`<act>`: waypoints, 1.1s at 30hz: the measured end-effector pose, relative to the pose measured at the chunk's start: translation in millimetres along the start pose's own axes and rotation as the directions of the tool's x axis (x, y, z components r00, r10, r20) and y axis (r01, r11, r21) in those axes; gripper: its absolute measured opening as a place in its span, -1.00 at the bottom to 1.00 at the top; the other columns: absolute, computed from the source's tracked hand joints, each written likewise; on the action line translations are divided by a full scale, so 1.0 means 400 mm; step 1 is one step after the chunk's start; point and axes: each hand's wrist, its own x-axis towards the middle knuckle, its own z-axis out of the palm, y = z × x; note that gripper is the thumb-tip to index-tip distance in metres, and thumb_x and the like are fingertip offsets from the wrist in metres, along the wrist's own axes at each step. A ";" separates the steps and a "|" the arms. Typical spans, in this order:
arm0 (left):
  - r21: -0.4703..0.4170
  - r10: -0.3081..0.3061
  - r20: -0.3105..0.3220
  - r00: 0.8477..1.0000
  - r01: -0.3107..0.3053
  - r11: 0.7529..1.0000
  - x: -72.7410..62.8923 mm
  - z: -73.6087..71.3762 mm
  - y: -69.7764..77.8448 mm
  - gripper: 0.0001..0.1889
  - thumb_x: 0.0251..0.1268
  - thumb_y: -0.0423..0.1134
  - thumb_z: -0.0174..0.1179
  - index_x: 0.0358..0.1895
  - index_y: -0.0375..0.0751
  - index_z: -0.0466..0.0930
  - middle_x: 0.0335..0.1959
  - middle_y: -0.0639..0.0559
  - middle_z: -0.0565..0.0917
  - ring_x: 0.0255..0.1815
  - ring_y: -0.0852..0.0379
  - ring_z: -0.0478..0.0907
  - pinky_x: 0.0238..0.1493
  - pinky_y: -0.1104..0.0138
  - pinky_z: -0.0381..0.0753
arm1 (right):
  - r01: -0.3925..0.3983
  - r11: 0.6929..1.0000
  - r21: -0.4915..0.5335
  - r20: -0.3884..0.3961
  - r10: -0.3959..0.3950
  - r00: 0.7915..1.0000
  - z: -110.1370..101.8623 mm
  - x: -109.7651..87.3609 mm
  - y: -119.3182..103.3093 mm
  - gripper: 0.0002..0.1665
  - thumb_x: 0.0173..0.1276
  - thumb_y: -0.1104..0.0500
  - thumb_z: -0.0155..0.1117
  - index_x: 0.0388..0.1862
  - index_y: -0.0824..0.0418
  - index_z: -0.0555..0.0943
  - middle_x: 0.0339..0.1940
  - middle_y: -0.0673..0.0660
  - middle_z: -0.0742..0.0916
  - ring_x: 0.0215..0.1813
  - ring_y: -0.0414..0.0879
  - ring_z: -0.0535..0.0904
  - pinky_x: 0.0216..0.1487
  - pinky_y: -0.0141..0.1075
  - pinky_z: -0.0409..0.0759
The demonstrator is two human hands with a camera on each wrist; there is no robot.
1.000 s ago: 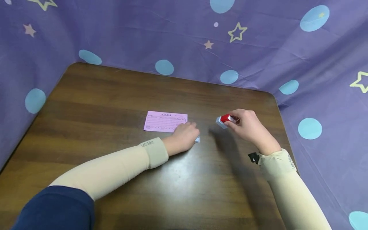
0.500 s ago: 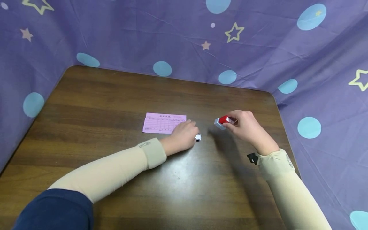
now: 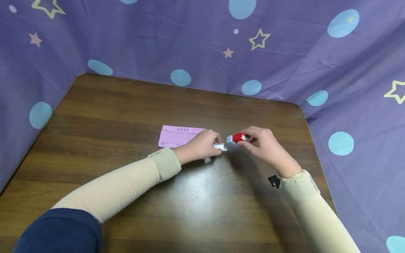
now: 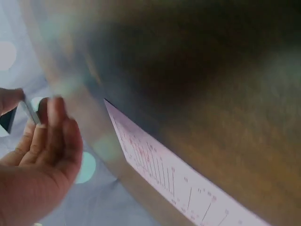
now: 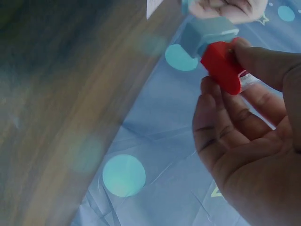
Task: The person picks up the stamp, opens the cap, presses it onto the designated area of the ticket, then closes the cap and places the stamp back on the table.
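My right hand pinches a stamp by its red handle between thumb and fingers, just above the table. The stamp has a red upper part and a pale blue block at its end, which points left. Close to that block, my left hand holds a small flat pale rectangular piece, perhaps a cap, between thumb and fingers. In the left wrist view it shows edge-on as a thin plate. A pink printed form lies under and behind the left hand, its right end partly covered.
The brown wooden table carries the pink form near its middle. A purple curtain with stars and blue dots hangs along the back and both sides. A black strap end sticks out at the right sleeve.
My left hand has lifted the small pale piece from the table and turned it. My right hand has moved left with the stamp, so the two things are now close together.
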 end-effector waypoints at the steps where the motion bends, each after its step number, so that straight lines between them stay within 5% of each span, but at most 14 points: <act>1: -0.056 0.002 -0.014 1.000 -0.003 0.998 0.001 0.001 0.000 -0.84 0.08 -0.35 0.40 -0.25 -0.29 0.72 -0.53 0.13 0.66 -0.55 0.26 0.55 -0.39 0.40 0.55 | 0.016 1.000 0.014 -0.001 -0.016 1.000 0.004 -0.001 -0.002 -0.73 0.23 0.31 0.56 -0.11 0.30 0.73 -0.25 0.03 0.74 -0.29 -0.15 0.65 -0.24 -0.18 0.71; 4: -0.250 -0.021 -0.030 0.999 0.013 0.968 0.000 0.004 0.004 -0.75 0.13 -0.46 0.34 -0.09 -0.43 0.70 -0.51 0.04 0.70 -0.51 0.18 0.64 -0.46 0.41 0.54 | 0.039 0.999 0.033 -0.010 -0.039 0.999 0.013 -0.001 -0.007 -0.71 0.21 0.32 0.57 -0.08 0.29 0.73 -0.24 0.02 0.74 -0.29 -0.17 0.65 -0.24 -0.21 0.70; 7: -0.417 -0.049 -0.026 0.998 0.034 0.908 -0.001 0.006 0.010 -0.70 0.17 -0.56 0.32 0.00 -0.53 0.65 -0.52 -0.03 0.71 -0.48 0.07 0.73 -0.48 0.40 0.60 | 0.043 0.998 0.047 -0.013 -0.043 0.999 0.017 -0.001 -0.007 -0.70 0.21 0.32 0.57 -0.07 0.29 0.73 -0.22 0.02 0.74 -0.27 -0.17 0.65 -0.22 -0.23 0.70; 9: -0.466 -0.053 -0.028 0.998 0.034 0.884 -0.001 0.006 0.015 -0.70 0.18 -0.58 0.34 0.00 -0.56 0.64 -0.50 -0.05 0.72 -0.44 0.07 0.74 -0.43 0.39 0.64 | 0.039 0.998 0.051 -0.010 -0.038 0.999 0.019 -0.001 -0.006 -0.70 0.22 0.32 0.56 -0.07 0.29 0.74 -0.22 0.01 0.74 -0.27 -0.16 0.65 -0.20 -0.23 0.70; 33: -0.595 -0.068 -0.016 0.998 0.046 0.802 0.001 0.002 0.028 -0.60 0.12 -0.61 0.42 0.07 -0.58 0.62 -0.30 -0.21 0.76 -0.28 0.07 0.74 -0.21 0.33 0.70 | 0.035 0.994 0.100 -0.024 -0.032 0.999 0.024 -0.002 -0.001 -0.72 0.22 0.31 0.56 -0.07 0.23 0.75 -0.20 -0.01 0.75 -0.19 -0.14 0.66 -0.08 -0.15 0.70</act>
